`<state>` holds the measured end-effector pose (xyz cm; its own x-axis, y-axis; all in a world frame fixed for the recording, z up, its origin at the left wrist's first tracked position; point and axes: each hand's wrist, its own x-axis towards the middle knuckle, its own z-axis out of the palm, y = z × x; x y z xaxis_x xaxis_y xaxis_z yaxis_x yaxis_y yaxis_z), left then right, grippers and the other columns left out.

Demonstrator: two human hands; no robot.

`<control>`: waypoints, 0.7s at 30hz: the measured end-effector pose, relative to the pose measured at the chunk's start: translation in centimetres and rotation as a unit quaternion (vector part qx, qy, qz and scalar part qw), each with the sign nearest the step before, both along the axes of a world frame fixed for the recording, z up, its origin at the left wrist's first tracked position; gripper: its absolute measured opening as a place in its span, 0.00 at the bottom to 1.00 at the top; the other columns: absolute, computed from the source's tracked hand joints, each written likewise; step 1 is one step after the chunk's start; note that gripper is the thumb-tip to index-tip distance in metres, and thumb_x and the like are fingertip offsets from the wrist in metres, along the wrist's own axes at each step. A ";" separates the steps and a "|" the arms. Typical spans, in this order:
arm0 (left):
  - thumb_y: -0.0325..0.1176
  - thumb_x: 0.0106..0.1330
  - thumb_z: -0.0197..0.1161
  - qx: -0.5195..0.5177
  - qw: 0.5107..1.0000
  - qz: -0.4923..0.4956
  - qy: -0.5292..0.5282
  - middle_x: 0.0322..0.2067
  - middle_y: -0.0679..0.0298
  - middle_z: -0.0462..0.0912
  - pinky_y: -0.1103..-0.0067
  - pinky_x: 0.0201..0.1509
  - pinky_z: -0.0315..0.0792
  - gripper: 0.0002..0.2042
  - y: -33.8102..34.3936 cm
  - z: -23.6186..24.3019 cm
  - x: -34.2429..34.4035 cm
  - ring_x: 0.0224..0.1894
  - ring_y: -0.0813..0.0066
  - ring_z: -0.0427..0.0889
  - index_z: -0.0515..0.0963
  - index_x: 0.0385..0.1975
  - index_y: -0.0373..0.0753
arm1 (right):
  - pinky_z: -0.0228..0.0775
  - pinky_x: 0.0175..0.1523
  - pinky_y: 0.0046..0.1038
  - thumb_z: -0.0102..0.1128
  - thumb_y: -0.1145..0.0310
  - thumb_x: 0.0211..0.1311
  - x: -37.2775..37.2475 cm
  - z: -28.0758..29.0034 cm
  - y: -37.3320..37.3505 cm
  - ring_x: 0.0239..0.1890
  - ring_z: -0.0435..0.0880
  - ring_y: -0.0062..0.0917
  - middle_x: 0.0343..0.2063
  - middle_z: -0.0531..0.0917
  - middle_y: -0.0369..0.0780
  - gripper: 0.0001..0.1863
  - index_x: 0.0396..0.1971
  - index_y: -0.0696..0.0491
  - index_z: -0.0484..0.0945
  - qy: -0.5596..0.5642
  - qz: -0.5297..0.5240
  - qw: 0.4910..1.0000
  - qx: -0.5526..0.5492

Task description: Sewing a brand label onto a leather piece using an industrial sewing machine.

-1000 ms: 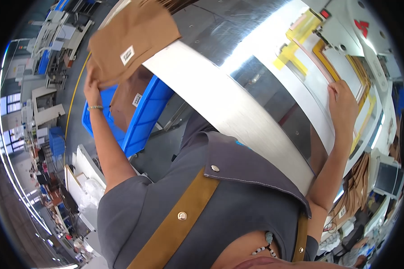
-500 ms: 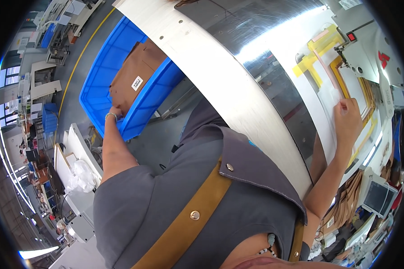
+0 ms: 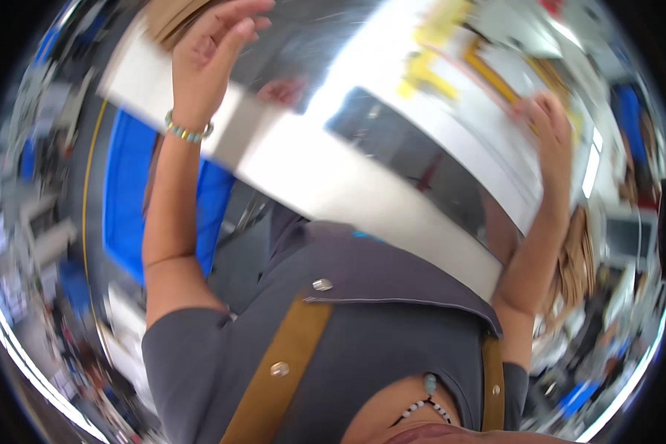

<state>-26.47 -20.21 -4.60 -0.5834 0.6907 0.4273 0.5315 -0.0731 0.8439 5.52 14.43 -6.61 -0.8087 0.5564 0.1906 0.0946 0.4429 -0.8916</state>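
Observation:
My left hand (image 3: 216, 53), a beaded bracelet on its wrist, is raised over the pale tabletop edge. Its fingers are loosely curved and apart, and I see nothing in them. Beside it, at the top left, lies a stack of folded brown pieces (image 3: 172, 21). My right hand (image 3: 549, 124) is over the white work surface at the right, fingers curled in beside a yellow-brown frame (image 3: 492, 74). Motion blur hides whatever those fingers may grip. Yellow tape (image 3: 429, 72) is stuck on the white surface near the frame.
A blue plastic bin (image 3: 126, 189) stands below the table at the left, partly behind my left forearm. Shiny metal sheet (image 3: 392, 137) runs along the tabletop (image 3: 296, 166). Brown pieces (image 3: 576, 259) hang at the right near a grey screen (image 3: 629, 240).
My left hand has left the brown piece in the blue bin and risen over the table. My right hand stays by the frame. The whole view has turned and blurred.

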 end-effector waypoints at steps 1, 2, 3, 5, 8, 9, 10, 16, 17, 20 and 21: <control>0.27 0.75 0.59 0.000 0.995 -0.074 -0.071 0.56 0.58 0.85 0.79 0.56 0.75 0.16 2.5 0.0 1.7 0.53 0.73 0.85 0.78 0.60 0.34 | 0.69 0.45 0.21 0.55 0.69 0.76 -0.5 0.2 0.4 0.37 0.77 0.17 0.32 0.79 0.33 0.06 0.42 0.55 0.76 0.007 0.013 1.000 0.008; 0.26 0.75 0.59 -0.021 0.986 -0.137 -0.092 0.58 0.57 0.84 0.78 0.56 0.76 0.18 5.2 -0.5 3.1 0.53 0.72 0.85 0.75 0.63 0.34 | 0.69 0.43 0.22 0.55 0.69 0.75 -0.5 0.4 0.9 0.35 0.76 0.17 0.32 0.79 0.33 0.06 0.43 0.55 0.75 0.015 0.024 0.999 0.017; 0.27 0.75 0.60 -0.020 0.971 -0.193 -0.139 0.58 0.56 0.83 0.78 0.56 0.76 0.19 7.8 -1.1 4.6 0.54 0.72 0.85 0.73 0.65 0.35 | 0.69 0.41 0.22 0.56 0.68 0.75 -0.8 0.8 0.5 0.34 0.76 0.16 0.31 0.80 0.33 0.06 0.42 0.55 0.76 0.014 0.015 0.999 0.029; 0.29 0.75 0.62 -0.045 0.937 -0.271 -0.216 0.59 0.55 0.83 0.79 0.55 0.77 0.22 12.4 -1.6 7.7 0.54 0.73 0.85 0.71 0.67 0.35 | 0.68 0.39 0.22 0.58 0.67 0.74 -0.9 2.2 -0.9 0.31 0.75 0.16 0.30 0.80 0.34 0.07 0.42 0.56 0.76 -0.001 0.001 0.998 0.059; 0.33 0.73 0.65 -0.070 0.907 -0.306 -0.281 0.55 0.58 0.85 0.80 0.52 0.78 0.23 16.9 -1.6 11.7 0.49 0.76 0.86 0.72 0.65 0.35 | 0.69 0.41 0.20 0.60 0.68 0.73 -0.2 3.0 -2.1 0.33 0.75 0.15 0.31 0.80 0.33 0.08 0.43 0.56 0.78 -0.037 -0.011 0.996 0.079; 0.33 0.74 0.64 -0.110 0.909 -0.291 -0.278 0.52 0.58 0.86 0.81 0.52 0.78 0.21 17.9 -1.5 12.4 0.48 0.76 0.87 0.73 0.64 0.34 | 0.70 0.45 0.19 0.61 0.68 0.73 0.0 3.0 -2.4 0.37 0.76 0.14 0.33 0.81 0.32 0.08 0.45 0.57 0.79 -0.058 0.000 0.995 0.076; 0.34 0.74 0.63 -0.151 0.910 -0.273 -0.274 0.49 0.59 0.88 0.81 0.51 0.78 0.20 18.7 -1.4 12.6 0.47 0.75 0.87 0.74 0.63 0.34 | 0.70 0.45 0.19 0.61 0.68 0.73 0.2 2.9 -2.7 0.37 0.76 0.14 0.33 0.81 0.32 0.08 0.45 0.57 0.79 -0.057 -0.009 0.996 0.075; 0.32 0.73 0.65 -0.167 0.923 -0.270 -0.218 0.39 0.64 0.89 0.81 0.47 0.78 0.09 20.3 -3.6 11.6 0.43 0.76 0.87 0.83 0.45 0.34 | 0.72 0.40 0.22 0.64 0.66 0.67 1.4 3.3 -0.5 0.34 0.81 0.17 0.29 0.86 0.37 0.10 0.40 0.56 0.87 -0.108 -0.013 0.993 0.056; 0.31 0.73 0.65 -0.175 0.929 -0.271 -0.182 0.39 0.63 0.89 0.81 0.46 0.78 0.07 20.3 -3.7 11.3 0.42 0.74 0.88 0.83 0.43 0.34 | 0.72 0.41 0.21 0.65 0.65 0.68 1.7 3.4 1.4 0.33 0.80 0.15 0.30 0.86 0.35 0.10 0.40 0.56 0.87 -0.142 -0.012 0.986 0.089; 0.30 0.71 0.65 -0.068 0.936 -0.181 0.293 0.38 0.61 0.89 0.78 0.46 0.80 0.08 20.3 -4.4 8.3 0.40 0.65 0.88 0.83 0.44 0.33 | 0.75 0.41 0.25 0.67 0.69 0.63 0.6 6.1 4.6 0.33 0.84 0.23 0.30 0.88 0.38 0.08 0.37 0.56 0.88 -0.228 -0.086 0.959 0.145; 0.31 0.68 0.67 -0.143 0.910 -0.167 0.350 0.45 0.58 0.88 0.72 0.55 0.79 0.12 20.0 -3.8 7.6 0.49 0.55 0.86 0.82 0.47 0.32 | 0.77 0.41 0.31 0.68 0.73 0.58 0.2 6.9 5.4 0.33 0.87 0.33 0.30 0.89 0.44 0.06 0.35 0.56 0.89 -0.278 -0.157 0.932 0.172</control>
<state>-18.82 -0.22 -8.43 0.0252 0.9213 0.3881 0.9353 -0.1587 0.3162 5.69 19.86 0.26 -0.6430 0.7659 0.0005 0.6731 0.5654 -0.4766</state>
